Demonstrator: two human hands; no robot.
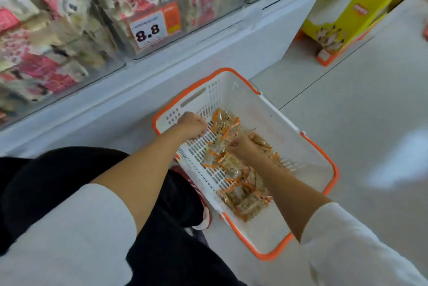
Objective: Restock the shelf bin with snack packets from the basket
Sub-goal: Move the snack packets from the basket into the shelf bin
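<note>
head view: both hands in the basket [312,146] – left hand [193,124] fisted, contents can't tell; right hand [242,146] pinching packets [245,193] below it. bin [92,38] up-left. risk – slick wrappers slip w/ loose pinch.

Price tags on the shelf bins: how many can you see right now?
1. The price tag, reading 8.8 with an orange section, is on the front of the clear shelf bin above the basket. Blur and the frame edge may hide others.
</note>
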